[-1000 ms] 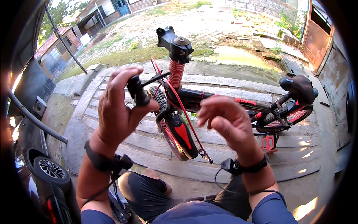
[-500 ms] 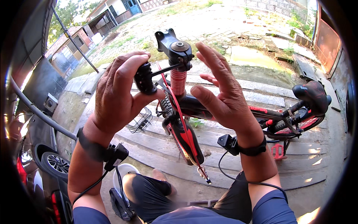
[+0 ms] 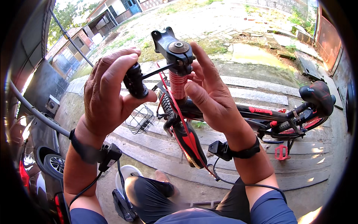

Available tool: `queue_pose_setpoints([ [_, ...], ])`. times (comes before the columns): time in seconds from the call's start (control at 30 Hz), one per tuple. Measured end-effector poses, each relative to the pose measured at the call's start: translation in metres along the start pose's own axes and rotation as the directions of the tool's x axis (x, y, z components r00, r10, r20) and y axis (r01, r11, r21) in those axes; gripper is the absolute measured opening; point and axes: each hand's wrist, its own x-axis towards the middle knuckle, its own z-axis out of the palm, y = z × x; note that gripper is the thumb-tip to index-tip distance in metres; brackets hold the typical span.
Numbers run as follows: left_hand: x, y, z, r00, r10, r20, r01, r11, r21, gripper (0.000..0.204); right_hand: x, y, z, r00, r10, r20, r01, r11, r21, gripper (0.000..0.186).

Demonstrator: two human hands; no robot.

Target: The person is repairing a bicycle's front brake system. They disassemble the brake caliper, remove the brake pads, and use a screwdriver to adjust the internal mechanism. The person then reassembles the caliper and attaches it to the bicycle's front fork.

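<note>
My left hand [image 3: 106, 87] grips the black handle of a folding hex key [image 3: 136, 82] between its thumb and fingers. The key's thin dark shaft reaches right to the clamp bolts on the side of a black bicycle stem [image 3: 178, 52]. Whether its tip sits in a bolt is too small to tell. Beneath the stem is a stack of red ringed spacers [image 3: 178, 86]. My right hand [image 3: 212, 91] is open beside the stem, its index finger up along the stem's right edge and the thumb by the spacers. Some of its fingers are partly hidden.
The bicycle frame [image 3: 238, 108] runs right to a black saddle [image 3: 317, 97] and a red pedal [image 3: 281, 152]. Red cables hang past the fork [image 3: 188, 140]. A wire basket [image 3: 140, 119] lies left, a white bucket [image 3: 126, 171] near my leg, a parked car [image 3: 44, 160] beyond.
My left hand and the hex key have shifted left and slightly down. My right hand has closed in on the stem, and the stem and frame have turned a little.
</note>
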Motion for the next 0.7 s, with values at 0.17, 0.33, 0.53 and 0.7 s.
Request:
queue_pose_setpoints([
  [0.17,0.002,-0.002,-0.003,0.999,0.043,0.027,-0.044,0.998,0.04,0.069,0.001,0.004,0.004,1.0,0.012,0.005,-0.012,0.997,0.07,0.067],
  [0.33,0.001,-0.001,-0.004,0.997,0.071,0.015,-0.071,0.996,0.046,0.068,0.001,0.007,0.006,1.0,-0.006,-0.025,0.007,0.998,0.066,0.065],
  [0.53,0.002,-0.002,-0.003,0.998,0.064,-0.007,-0.063,0.996,0.064,0.067,0.0,0.013,0.01,0.999,0.007,-0.047,-0.003,0.996,0.093,0.064],
  [0.7,0.005,-0.004,-0.006,0.995,0.097,0.004,-0.097,0.993,0.07,0.062,-0.002,0.016,0.008,0.998,0.057,-0.038,-0.053,0.993,0.108,0.062],
])
